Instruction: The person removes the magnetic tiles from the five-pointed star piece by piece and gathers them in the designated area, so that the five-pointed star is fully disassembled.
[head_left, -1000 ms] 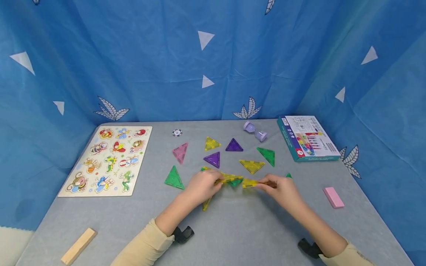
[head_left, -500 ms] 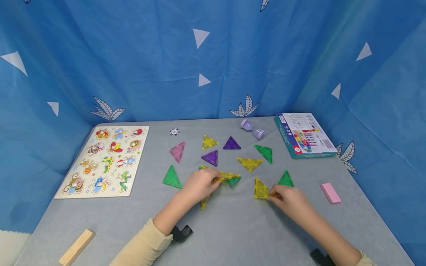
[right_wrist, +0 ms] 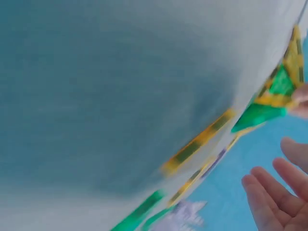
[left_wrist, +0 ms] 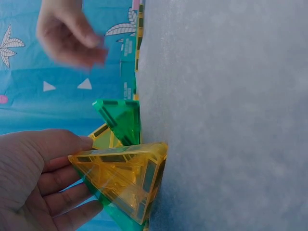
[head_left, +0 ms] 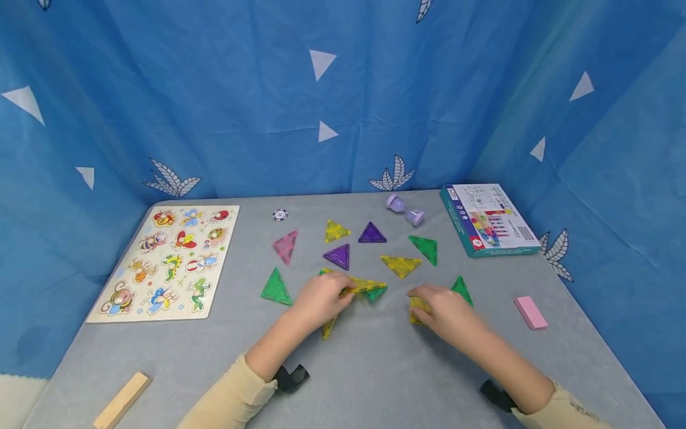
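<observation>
With curled fingers and thumb, my left hand [head_left: 320, 298] pinches a yellow translucent triangular magnetic tile [head_left: 368, 285], part of a small yellow and green tile structure. Its green tiles [left_wrist: 122, 120] stand at a slant in the left wrist view. My right hand [head_left: 449, 313] is over another yellow triangular tile [head_left: 417, 310], which it partly covers in the head view. In the right wrist view that yellow tile [right_wrist: 198, 144] lies flat on the table, apart from the right hand's fingers [right_wrist: 262, 197], which are loosely spread and hold nothing.
Loose yellow [head_left: 401, 266], purple [head_left: 339, 256], green [head_left: 276, 287] and pink [head_left: 286, 246] triangular tiles lie behind and beside the hands. An insect puzzle board [head_left: 166, 262] is left, a wooden block [head_left: 122, 400] front left. A hourglass [head_left: 405, 210], box [head_left: 490, 220] and pink block [head_left: 531, 313] are right.
My right hand has moved right from the structure with a yellow tile, laid it on the table and let go. The left hand keeps its grip at the structure.
</observation>
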Available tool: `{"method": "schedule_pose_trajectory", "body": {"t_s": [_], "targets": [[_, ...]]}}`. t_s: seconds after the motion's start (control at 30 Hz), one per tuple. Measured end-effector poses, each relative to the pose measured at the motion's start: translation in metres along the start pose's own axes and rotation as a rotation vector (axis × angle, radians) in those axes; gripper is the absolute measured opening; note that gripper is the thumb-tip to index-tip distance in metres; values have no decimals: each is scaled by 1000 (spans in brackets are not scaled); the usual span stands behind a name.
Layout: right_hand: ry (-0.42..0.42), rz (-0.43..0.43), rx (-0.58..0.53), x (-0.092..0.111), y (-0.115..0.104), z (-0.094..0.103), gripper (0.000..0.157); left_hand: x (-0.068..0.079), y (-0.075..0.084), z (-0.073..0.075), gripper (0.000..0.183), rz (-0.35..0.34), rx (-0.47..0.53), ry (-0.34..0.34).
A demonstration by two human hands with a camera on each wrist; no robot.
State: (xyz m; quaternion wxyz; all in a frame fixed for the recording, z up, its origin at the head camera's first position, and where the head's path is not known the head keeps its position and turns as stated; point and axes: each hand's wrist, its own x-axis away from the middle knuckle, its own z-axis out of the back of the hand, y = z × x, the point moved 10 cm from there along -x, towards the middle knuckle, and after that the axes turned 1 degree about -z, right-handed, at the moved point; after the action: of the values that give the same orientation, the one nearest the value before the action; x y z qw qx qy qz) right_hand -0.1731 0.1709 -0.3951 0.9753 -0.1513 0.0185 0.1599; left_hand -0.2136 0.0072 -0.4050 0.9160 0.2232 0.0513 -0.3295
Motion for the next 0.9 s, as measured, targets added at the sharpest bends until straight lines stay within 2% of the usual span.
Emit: {"method": "schedule_pose_trajectory", "body": {"t_s": [0.07, 0.2, 0.3, 0.37, 0.6, 0.77, 0.9], "targets": [[4, 81, 7, -14, -18, -6, 33, 1, -2, 0, 16, 14, 10, 2], [-28, 223, 93, -41, -49, -25, 38, 4, -4, -1, 16, 29, 28, 18], [-77, 287, 165, -52, -64, -38, 34, 5, -4, 0, 16, 27, 36, 32], [-79, 313, 196, -54, -71, -42, 27, 5, -4, 1, 15, 28, 45, 38], [66, 368, 247, -56, -83, -34, 12, 3, -8, 7, 13, 41, 49, 38], [165, 387, 342, -58, -89, -34, 12, 3, -11, 10, 12, 48, 49, 58], [196, 388, 373, -58, -90, -33, 14, 3, -13, 11, 12, 62, 62, 64]]}}
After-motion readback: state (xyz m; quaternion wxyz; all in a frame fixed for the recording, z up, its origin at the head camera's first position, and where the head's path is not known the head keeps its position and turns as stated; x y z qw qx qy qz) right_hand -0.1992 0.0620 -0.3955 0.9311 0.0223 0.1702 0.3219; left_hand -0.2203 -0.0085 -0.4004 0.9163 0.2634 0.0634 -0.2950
